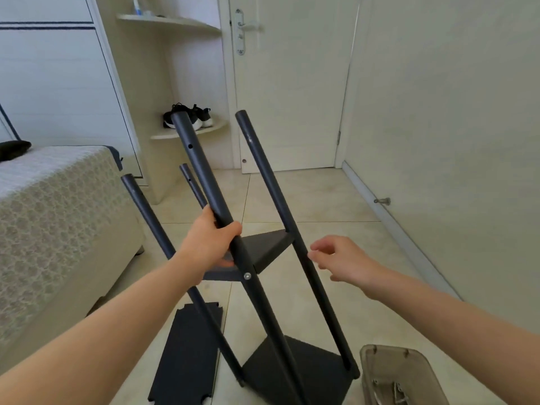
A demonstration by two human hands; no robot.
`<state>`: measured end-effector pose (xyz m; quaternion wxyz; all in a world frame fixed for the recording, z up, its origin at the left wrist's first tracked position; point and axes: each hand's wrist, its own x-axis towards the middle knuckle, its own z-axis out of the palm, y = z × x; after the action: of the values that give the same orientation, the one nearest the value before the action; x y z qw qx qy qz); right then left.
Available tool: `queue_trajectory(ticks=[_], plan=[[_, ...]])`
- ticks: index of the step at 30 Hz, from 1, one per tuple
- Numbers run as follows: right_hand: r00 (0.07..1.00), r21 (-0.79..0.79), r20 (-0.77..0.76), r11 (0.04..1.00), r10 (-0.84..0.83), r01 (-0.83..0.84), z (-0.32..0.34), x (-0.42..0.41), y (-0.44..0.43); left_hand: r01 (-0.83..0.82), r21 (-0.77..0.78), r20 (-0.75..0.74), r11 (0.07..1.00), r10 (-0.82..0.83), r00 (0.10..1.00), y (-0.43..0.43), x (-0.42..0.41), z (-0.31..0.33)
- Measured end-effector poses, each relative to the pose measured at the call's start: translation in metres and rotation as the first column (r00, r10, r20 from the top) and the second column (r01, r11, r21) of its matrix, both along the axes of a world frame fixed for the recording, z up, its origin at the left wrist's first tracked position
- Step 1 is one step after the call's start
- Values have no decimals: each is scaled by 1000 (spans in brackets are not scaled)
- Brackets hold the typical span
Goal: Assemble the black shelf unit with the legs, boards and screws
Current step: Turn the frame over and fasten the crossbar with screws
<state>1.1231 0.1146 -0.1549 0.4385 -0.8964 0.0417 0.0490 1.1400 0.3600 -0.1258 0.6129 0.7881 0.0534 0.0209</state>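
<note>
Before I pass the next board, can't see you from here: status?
Left hand grips front leg, shelf unit tilted. Right hand open beside right leg. Loose board on floor, left of unit.

Black shelf unit (263, 287) tilted, 4 legs, 2 boards fitted; spare board (187, 352) flat on floor.

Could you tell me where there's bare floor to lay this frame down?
Bare tiled floor lies ahead, bordered by the door, the right wall and the frame. Crowded nearby: loose board left, clear plastic box right, bed far left.
</note>
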Motion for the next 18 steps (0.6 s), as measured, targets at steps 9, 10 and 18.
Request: queue_trajectory(ticks=[9, 10, 18], plan=[[988, 109, 101, 988, -119, 108, 15, -21, -9, 236, 210, 60, 949, -253, 966, -9, -42, -1], [988, 109, 109, 989, -109, 97, 15, -23, -8, 262, 211, 63, 942, -281, 958, -8, -46, -1], [983, 200, 165, 979, -79, 44, 23, -28, 3, 312, 261, 85, 914, -344, 935, 5, -52, -1]])
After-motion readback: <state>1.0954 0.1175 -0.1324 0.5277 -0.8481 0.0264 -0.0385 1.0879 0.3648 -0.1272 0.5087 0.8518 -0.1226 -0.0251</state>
